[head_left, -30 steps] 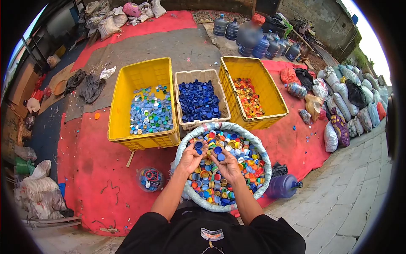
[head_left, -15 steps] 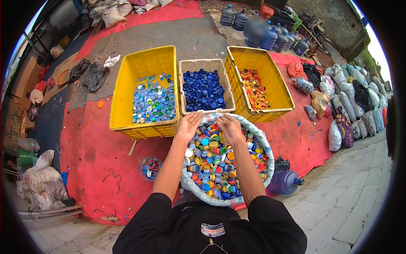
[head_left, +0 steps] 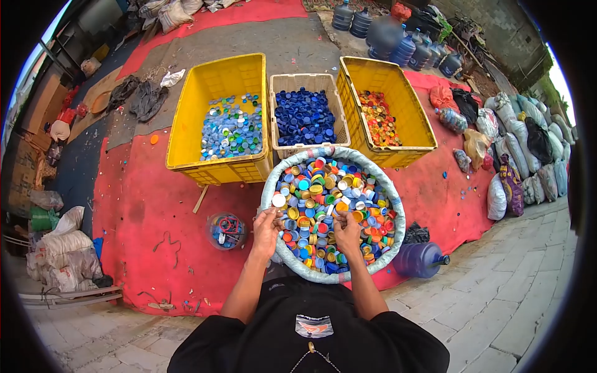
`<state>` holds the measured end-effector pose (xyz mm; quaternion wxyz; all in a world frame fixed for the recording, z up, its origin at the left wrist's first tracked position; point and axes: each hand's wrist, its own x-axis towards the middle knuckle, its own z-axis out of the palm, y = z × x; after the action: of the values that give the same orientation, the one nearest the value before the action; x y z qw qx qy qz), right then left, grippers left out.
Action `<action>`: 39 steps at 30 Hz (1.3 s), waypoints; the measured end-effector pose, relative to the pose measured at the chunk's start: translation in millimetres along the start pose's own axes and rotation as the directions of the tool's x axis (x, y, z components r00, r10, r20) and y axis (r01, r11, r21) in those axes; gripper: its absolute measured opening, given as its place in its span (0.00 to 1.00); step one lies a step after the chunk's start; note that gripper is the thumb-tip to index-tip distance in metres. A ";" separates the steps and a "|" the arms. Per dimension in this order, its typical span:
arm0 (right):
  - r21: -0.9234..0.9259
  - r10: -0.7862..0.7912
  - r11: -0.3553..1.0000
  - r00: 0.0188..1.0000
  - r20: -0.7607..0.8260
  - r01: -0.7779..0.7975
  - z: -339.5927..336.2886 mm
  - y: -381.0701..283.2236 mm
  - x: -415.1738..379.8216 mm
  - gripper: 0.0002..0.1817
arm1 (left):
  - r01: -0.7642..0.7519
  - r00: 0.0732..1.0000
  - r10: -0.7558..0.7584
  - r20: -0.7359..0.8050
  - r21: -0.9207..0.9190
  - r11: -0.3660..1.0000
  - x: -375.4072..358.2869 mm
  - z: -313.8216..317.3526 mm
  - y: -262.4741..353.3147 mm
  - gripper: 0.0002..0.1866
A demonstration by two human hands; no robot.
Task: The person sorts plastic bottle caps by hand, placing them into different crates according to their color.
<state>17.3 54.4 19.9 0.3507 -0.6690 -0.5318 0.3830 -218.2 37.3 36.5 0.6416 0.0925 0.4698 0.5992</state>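
Note:
A round basket with a pale wrapped rim sits in front of me, heaped with mixed bottle caps in many colours. My left hand is at the basket's left rim, thumb and fingers loosely bent and apart, near a large white cap. Over the caps, right of the middle, my right hand has its fingers curled down among them. Whatever lies between its fingertips is too small to make out.
Beyond the basket stand a yellow crate with light blue and green caps, a white crate with dark blue caps, and another yellow crate with red and orange caps. A small tub and a large water bottle flank the basket.
Both hands have drawn back toward me from the basket's far rim. The left has moved to the left rim, while the right has come down among the caps with fingers curled.

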 end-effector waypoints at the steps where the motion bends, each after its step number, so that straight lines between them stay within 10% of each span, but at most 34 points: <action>1: -0.012 -0.022 1.000 1.000 0.013 0.022 2.3 -0.3 -0.8 0.17 | -0.001 1.000 0.001 0.007 0.016 1.000 -6.0 -1.6 -5.6 0.08; 8: -0.283 -0.405 0.885 0.911 -0.079 0.369 26.0 -19.3 36.8 0.24 | 0.076 0.995 -0.082 0.050 0.110 0.991 -37.8 -0.8 -34.4 0.07; 16: -0.429 -0.376 0.844 0.925 -0.047 0.321 47.3 -42.8 62.1 0.32 | 0.040 0.996 -0.054 0.064 0.214 0.976 -51.7 -4.7 -43.0 0.09; 27: 0.194 0.016 0.981 1.000 -0.009 -0.014 18.8 -2.0 64.7 0.23 | -0.085 0.996 0.063 0.066 0.419 0.904 -38.1 4.5 -38.5 0.11; 29: 0.453 0.119 0.874 0.981 0.154 -0.177 -6.0 -17.8 48.0 0.21 | -0.164 0.986 0.130 0.102 0.509 0.845 -23.5 6.4 -42.5 0.14; 32: 0.851 0.122 0.369 0.928 0.353 -0.373 -18.7 6.5 30.6 0.21 | -0.373 0.924 0.309 0.226 0.714 0.593 5.1 12.3 -46.1 0.16; 39: 0.905 0.141 -0.025 0.895 0.424 -0.425 -33.8 11.0 -18.0 0.25 | -0.579 0.782 0.340 0.523 0.811 0.083 58.0 53.1 -33.7 0.22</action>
<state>49.5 32.6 28.2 0.5675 -0.2906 -0.0039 0.7704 -166.6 101.5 13.8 0.2702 0.6598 0.6087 0.3482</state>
